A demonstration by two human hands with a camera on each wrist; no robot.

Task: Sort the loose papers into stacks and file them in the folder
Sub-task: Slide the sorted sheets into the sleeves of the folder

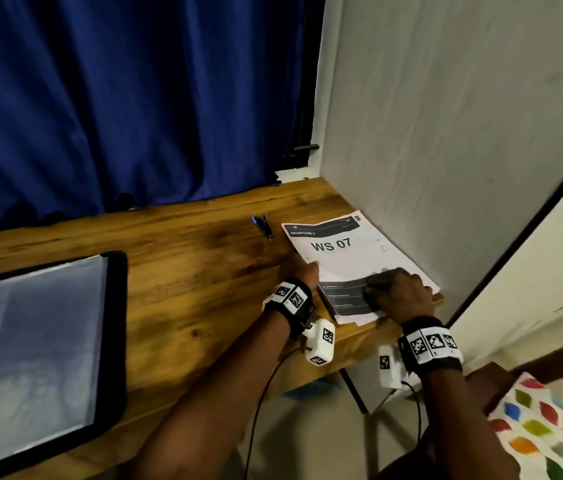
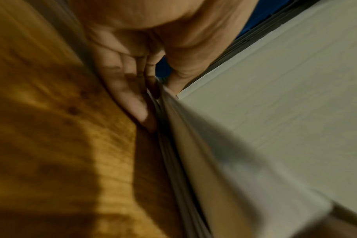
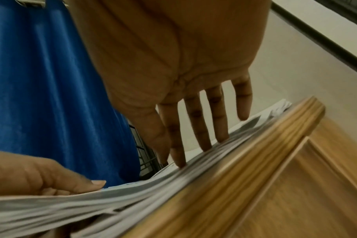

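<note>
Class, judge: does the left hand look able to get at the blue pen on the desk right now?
Probably yes: the pen lies on bare desk just beyond the left hand, nothing between them. That hand pinches the edge of the paper stack, though, so it must let go first.

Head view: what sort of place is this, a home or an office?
Probably a room in a home, set up for desk work: a wooden desk stands in a corner against a wall, a blue curtain hangs behind it, and the stack of papers reads BEDROOM 3 on top.
</note>
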